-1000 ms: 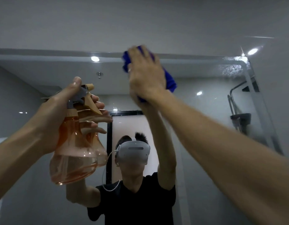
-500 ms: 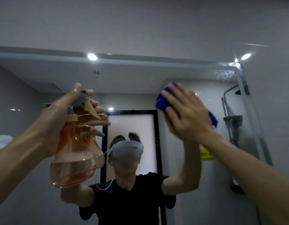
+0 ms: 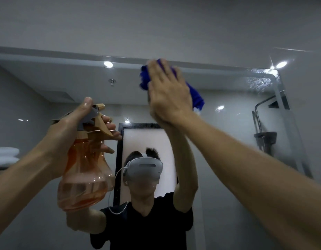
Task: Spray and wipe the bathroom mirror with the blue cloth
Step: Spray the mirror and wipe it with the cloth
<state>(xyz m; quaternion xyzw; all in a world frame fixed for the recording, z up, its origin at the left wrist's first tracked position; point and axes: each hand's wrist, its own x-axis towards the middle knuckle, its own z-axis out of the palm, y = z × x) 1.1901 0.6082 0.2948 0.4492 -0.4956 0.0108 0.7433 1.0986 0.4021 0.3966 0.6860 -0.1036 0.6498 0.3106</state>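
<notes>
right hand (image 3: 169, 94): flat, fingers spread, palm pressed the blue cloth (image 3: 196, 98) against the glass close under the mirror's top edge.
blue cloth: bunched, showed at the fingertips and past the hand's right side.
left hand (image 3: 65, 134): wrapped round the neck of the spray bottle (image 3: 84, 170), thumb over the top, fingers by the trigger.
spray bottle: orange, see-through, upright, liquid in the lower part, held up left of the cloth.
mirror (image 3: 228, 141): droplets (image 3: 258, 83) clung at the upper right corner; person's reflection with grey headset (image 3: 145, 168) stood centre.
</notes>
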